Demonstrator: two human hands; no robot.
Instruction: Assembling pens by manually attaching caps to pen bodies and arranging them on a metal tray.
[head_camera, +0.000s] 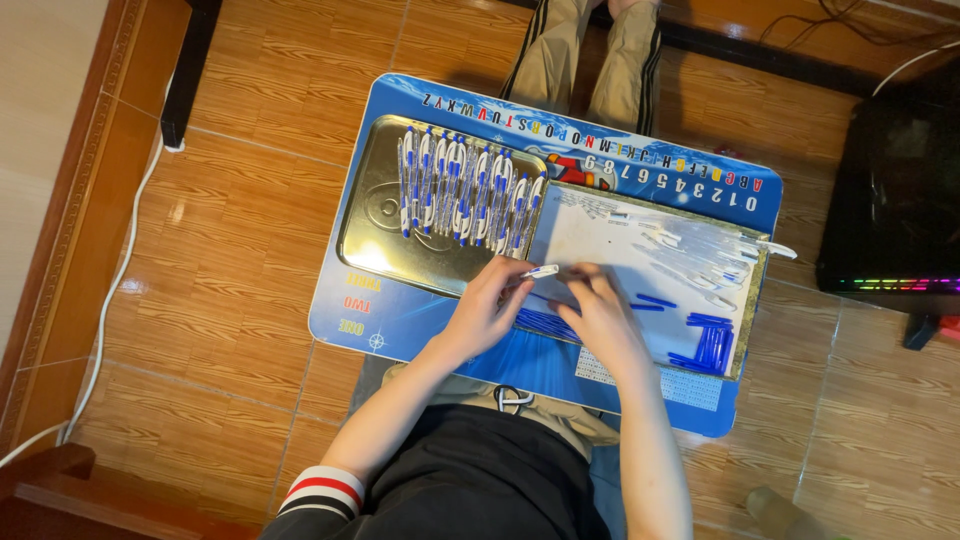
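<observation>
Left hand (487, 305) pinches pen (541, 271) at white tray's (600, 240) near-left corner; right hand (598, 310) steadies it, grip unclear. Finished pens (465, 190) racked in metal tray (365, 225).

Bright warm indoor light, glare spots on glossy wood floor (250, 190) upper left, sheen on metal tray (375, 215), soft shadow under both arms, wide-angle bend at edges, centre sharp, fingers w/ slight motion blur, dark corner at right.
</observation>
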